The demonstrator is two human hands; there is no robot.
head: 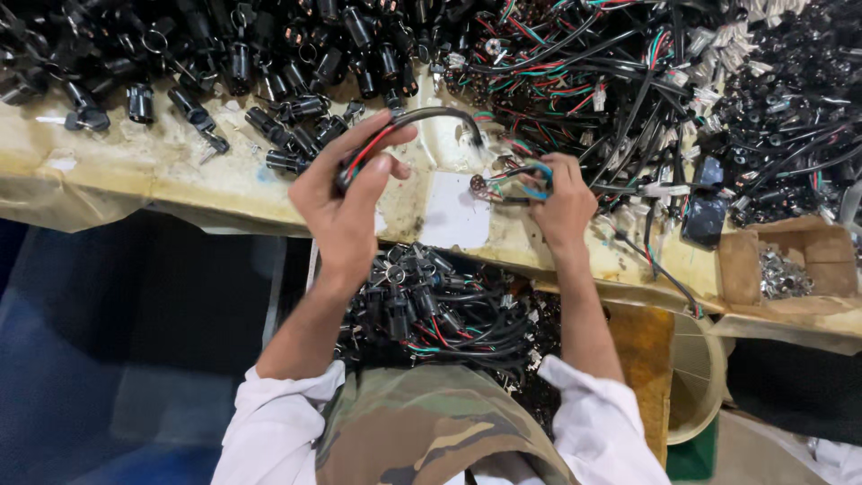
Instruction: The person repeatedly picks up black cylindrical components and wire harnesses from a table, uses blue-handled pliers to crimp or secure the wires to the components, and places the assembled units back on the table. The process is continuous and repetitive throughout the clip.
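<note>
Wire harness: a black-sheathed cable bundle with red, green and blue strands [422, 121] arched above the table's front edge, spanning from one hand to the other.
Left hand: the left hand [346, 198] was closed around the harness's left end, thumb and fingers pressed over the black sleeve and the red wire showing between them.
Right hand: the right hand [561, 202] was pinching the harness's other end, fingers curled on a blue and green wire loop [530, 180] beside a small round metal part [479, 184], just right of the arch.
Table: a worn, yellowish, plastic-covered table [180, 175] lay under the harness, with a white paper patch [453, 211] directly below the arch.
Cylinder pile: a heap of black plastic cylindrical lock bodies [269, 63] lay above and left of the harness, some with metal keys sticking out.
Loose wiring: a tangled mass of black cables with coloured wires and white connectors [611, 81] lay above and right of the harness.
Lap pile: a cluster of black cylinders with attached cables [431, 305] sat below the harness, between the forearms.
Box: an open brown cardboard box holding small silvery metal parts [790, 265] stood well right of the harness.
</note>
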